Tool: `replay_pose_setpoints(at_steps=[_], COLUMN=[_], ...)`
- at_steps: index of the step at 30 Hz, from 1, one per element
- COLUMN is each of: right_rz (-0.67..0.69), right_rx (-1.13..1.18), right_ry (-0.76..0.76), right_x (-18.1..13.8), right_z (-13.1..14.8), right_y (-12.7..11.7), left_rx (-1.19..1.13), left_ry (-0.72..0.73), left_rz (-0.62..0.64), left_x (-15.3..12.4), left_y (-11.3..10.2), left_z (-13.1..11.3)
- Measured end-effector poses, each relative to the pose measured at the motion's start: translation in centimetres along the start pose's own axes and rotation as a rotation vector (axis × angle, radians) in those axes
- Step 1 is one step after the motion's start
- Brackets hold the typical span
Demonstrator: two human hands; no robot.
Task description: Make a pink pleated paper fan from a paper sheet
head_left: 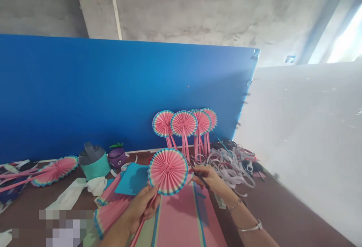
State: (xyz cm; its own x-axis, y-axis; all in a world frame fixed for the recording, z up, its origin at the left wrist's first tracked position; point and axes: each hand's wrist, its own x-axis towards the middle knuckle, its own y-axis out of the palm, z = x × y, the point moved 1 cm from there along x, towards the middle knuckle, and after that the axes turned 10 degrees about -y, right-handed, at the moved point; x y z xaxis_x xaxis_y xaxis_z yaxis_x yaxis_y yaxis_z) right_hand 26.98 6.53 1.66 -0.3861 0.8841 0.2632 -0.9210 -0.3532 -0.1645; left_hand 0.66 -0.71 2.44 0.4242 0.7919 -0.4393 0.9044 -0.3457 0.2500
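Observation:
A round pleated paper fan [167, 171], pink with a cream and blue rim, is held upright over the table. My left hand [144, 203] is closed around its pink folded strips just below the disc. In my right hand [207, 179] is a pair of dark scissors [199, 178], their tips beside the fan's right edge. How far the blades are apart is hard to make out. Under both hands lies a pink paper sheet [178, 220] with blue and cream stripes. Pleated pink papers [113, 211] and a blue sheet [132, 179] lie left of the fan.
Several similar fans [183, 123] lean against a blue board [113, 96]. White paper scraps [226, 164] are heaped at right. Leftward are a purple cup [117, 157], a teal container [94, 162], white cloth [69, 198] and another fan [56, 171] on the brown table [291, 209].

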Motion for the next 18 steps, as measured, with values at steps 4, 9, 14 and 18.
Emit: replay_pose_setpoints(at_steps=[4,9,14,18], right_rz=[-0.001,0.016,0.026,0.002], right_rx=[0.024,0.000,0.006,-0.012], right_ry=[0.000,-0.011,-0.024,-0.021], right_x=[0.07,-0.04,-0.08,-0.04], right_z=[0.01,0.14,0.15,0.04], right_y=[0.09,0.05,0.07,0.19], left_rx=[0.004,-0.005,0.009,-0.008], left_ry=[-0.011,-0.015,-0.031,-0.019], left_rz=[0.010,0.011,0.023,0.010], left_x=[0.10,0.03,-0.25,0.05], left_y=[-0.19,-0.23,-0.05,-0.19], left_z=[0.14,0.02,-0.25,0.15])
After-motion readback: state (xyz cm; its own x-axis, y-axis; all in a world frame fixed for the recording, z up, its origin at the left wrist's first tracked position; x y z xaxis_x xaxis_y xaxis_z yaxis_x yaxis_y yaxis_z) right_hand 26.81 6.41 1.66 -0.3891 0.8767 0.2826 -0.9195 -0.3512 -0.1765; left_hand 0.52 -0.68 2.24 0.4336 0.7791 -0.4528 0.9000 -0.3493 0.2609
